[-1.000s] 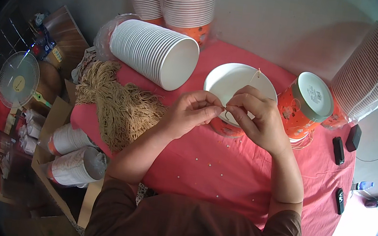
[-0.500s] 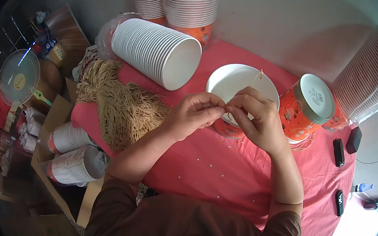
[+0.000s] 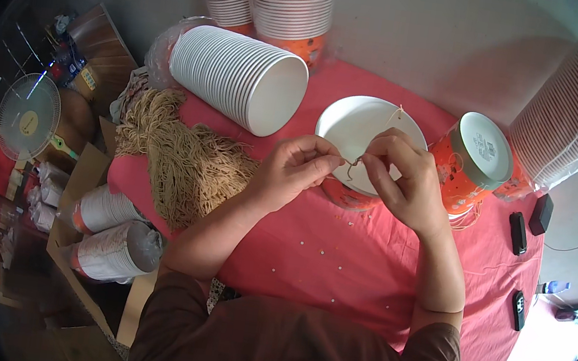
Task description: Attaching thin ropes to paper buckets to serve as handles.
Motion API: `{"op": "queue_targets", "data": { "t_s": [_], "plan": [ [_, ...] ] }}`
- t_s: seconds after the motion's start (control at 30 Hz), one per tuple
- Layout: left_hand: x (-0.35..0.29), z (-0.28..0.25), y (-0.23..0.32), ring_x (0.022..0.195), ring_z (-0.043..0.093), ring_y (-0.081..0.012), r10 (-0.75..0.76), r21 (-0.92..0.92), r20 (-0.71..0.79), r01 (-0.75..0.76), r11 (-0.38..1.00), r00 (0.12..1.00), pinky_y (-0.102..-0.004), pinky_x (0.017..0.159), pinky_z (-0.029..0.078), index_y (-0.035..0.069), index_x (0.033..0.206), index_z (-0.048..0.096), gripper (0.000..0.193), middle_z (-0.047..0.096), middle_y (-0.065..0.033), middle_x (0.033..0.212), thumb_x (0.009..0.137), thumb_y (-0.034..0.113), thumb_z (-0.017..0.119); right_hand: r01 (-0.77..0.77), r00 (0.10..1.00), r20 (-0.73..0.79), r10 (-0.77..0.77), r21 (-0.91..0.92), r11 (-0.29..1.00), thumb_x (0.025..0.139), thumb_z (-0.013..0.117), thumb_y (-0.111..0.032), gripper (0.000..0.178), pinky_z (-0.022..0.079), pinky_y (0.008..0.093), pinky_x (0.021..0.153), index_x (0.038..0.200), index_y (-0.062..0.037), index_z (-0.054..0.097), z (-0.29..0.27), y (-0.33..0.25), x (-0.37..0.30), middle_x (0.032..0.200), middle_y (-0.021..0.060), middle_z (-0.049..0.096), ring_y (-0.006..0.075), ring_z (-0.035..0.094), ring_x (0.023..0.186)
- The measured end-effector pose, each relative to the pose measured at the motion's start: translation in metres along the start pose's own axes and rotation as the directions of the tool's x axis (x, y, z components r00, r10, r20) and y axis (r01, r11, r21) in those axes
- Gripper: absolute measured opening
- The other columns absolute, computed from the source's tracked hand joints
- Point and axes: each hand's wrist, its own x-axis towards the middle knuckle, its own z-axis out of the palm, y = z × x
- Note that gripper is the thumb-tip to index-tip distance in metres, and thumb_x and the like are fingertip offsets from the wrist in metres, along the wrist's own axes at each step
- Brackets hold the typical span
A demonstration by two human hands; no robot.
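Observation:
An orange paper bucket with a white inside [image 3: 345, 123] stands upright before me. Over its near rim, my left hand [image 3: 295, 170] and my right hand [image 3: 410, 183] each pinch a thin tan cord [image 3: 352, 170] between thumb and fingers. A short bit of the cord shows twisted or looped in the small gap between the fingertips, one end hanging down. Another piece of cord passes through the bucket's far rim [image 3: 400, 112]. To the left of my left hand lies a large bundle of tan cords [image 3: 195, 167].
A stack of white buckets [image 3: 226, 72] lies on its side behind the cords. Upside-down orange buckets [image 3: 485, 150] stand at the right, with a wrapped stack [image 3: 567, 120] behind. Small black devices [image 3: 518, 233] and scattered specks lie on the red cloth [image 3: 306, 271]. A cardboard box [image 3: 87, 174] holds more stacks.
My fingertips have drawn slightly apart, and more of the twisted cord shows between them. The right hand has shifted a little to the right; the bucket stays in place.

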Motion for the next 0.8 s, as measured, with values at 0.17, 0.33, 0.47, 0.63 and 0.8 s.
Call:
{"op": "queue_targets", "data": {
  "t_s": [0.17,0.33,0.47,0.63,0.8],
  "plan": [
    [0.001,-0.009,0.001,0.062,0.046,-0.0018,-0.046,-0.143,0.056,0.053,0.988,0.997,-0.0181,0.051,0.034,0.0,0.103,0.065,0.012,0.059,0.0024,0.076,0.099,0.011,0.06,0.009,1.0,0.007,-0.008,-0.017,1.0,0.085,0.067,-0.001,0.007,0.049,0.0358,0.054,0.084,-0.0003,0.061,-0.01,0.001,0.001,0.079,0.0107,0.063,0.027,0.062,0.061],
    [-0.001,-0.009,0.007,0.062,0.048,-0.0022,-0.11,-0.16,0.068,0.119,0.98,0.992,-0.0177,0.052,0.034,0.001,0.102,0.065,0.012,0.059,0.0017,0.076,0.099,0.012,0.06,-0.009,1.0,0.03,0.009,-0.009,1.0,0.086,0.067,-0.003,0.007,0.048,0.0371,0.055,0.084,-0.0002,0.061,-0.014,-0.004,0.001,0.077,0.0111,0.062,0.0278,0.062,0.062],
    [-0.003,0.002,0.01,0.056,0.041,-0.0017,-0.08,-0.086,0.004,0.08,0.993,0.997,-0.0171,0.048,0.025,0.002,0.101,0.064,0.011,0.057,-0.0012,0.072,0.095,0.01,0.059,0.011,0.996,0.093,-0.013,0.025,1.0,0.086,0.067,-0.004,0.007,0.049,0.0384,0.055,0.084,0.0001,0.061,-0.014,-0.011,0.002,0.077,0.0117,0.062,0.0295,0.063,0.063],
    [-0.006,0.005,0.012,0.058,0.042,-0.0019,-0.071,-0.086,0.022,0.072,0.994,0.997,-0.0174,0.048,0.026,0.002,0.101,0.064,0.011,0.058,-0.0006,0.074,0.096,0.01,0.059,0.018,0.992,0.127,-0.022,0.026,0.999,0.086,0.067,-0.005,0.008,0.049,0.0405,0.056,0.084,-0.0005,0.061,-0.011,-0.013,0.002,0.077,0.012,0.062,0.0314,0.063,0.064],
    [-0.008,0.004,0.012,0.07,0.053,-0.0038,-0.072,-0.102,0.076,0.08,0.992,0.995,-0.0192,0.059,0.042,0.001,0.101,0.065,0.011,0.06,0.0017,0.079,0.099,0.009,0.059,0.054,0.985,0.167,-0.05,-0.02,0.998,0.088,0.064,-0.001,0.009,0.045,0.0386,0.057,0.081,0.0007,0.058,-0.005,-0.012,0.001,0.073,0.0119,0.059,0.0295,0.06,0.064]
  ]
}}
